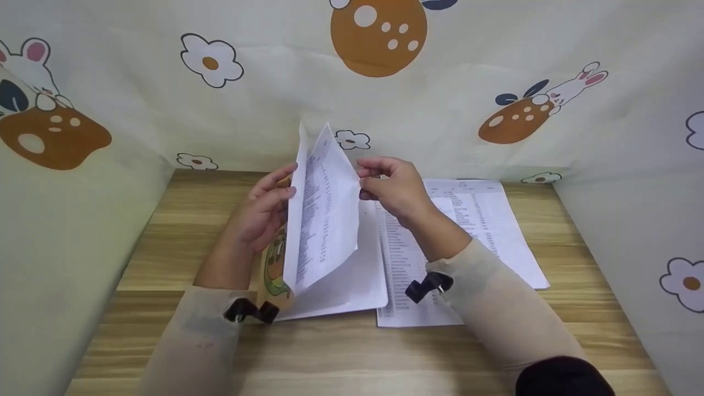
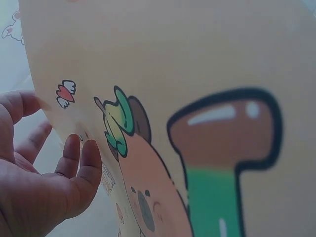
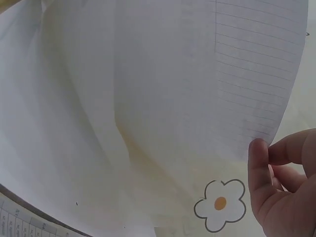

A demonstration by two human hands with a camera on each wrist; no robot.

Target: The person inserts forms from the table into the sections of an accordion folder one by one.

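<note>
A notebook (image 1: pixel 346 291) with a tan cartoon cover (image 2: pixel 158 54) stands partly opened on the table, its lower white side lying flat. My left hand (image 1: pixel 264 212) holds the raised cover along its left edge; the left wrist view shows that hand (image 2: pixel 44 182) at the cover's rim, beside a capybara drawing. Between finger and thumb, my right hand (image 1: pixel 399 190) pinches the right edge of a printed sheet (image 1: pixel 330 209), which leans inside the cover. Faint ruled lines cross this sheet (image 3: pixel 256 64) in the right wrist view, where the right hand (image 3: pixel 286 187) grips its corner.
More printed sheets (image 1: pixel 511 247) lie overlapping on the wooden table (image 1: pixel 352 357), right of the notebook and partly under my right forearm. A patterned cloth (image 1: pixel 275 110) with flowers and rabbits encloses the back and sides. Black clips (image 1: pixel 250 311) sit on both sleeves.
</note>
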